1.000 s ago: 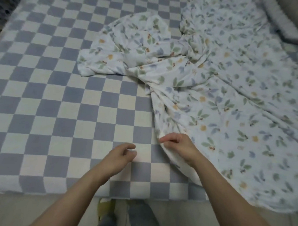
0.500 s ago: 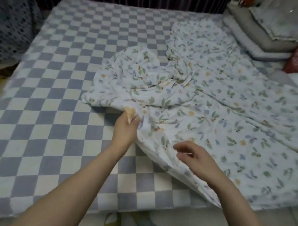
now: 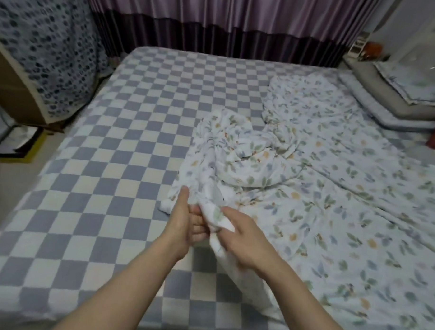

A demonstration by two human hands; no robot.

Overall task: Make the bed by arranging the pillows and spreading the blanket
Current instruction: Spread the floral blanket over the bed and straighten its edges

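At the near bed (image 3: 91,209) edge, your left hand (image 3: 182,223) and right hand (image 3: 243,239) are pinching the bunched blanket (image 3: 308,205); spreading and pillows (image 3: 396,97) are awaiting you.

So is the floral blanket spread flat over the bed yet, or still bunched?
Still bunched. The floral blanket covers only the right side, heaped mid-bed, leaving the checkered sheet bare. Left hand and right hand grip its edge.
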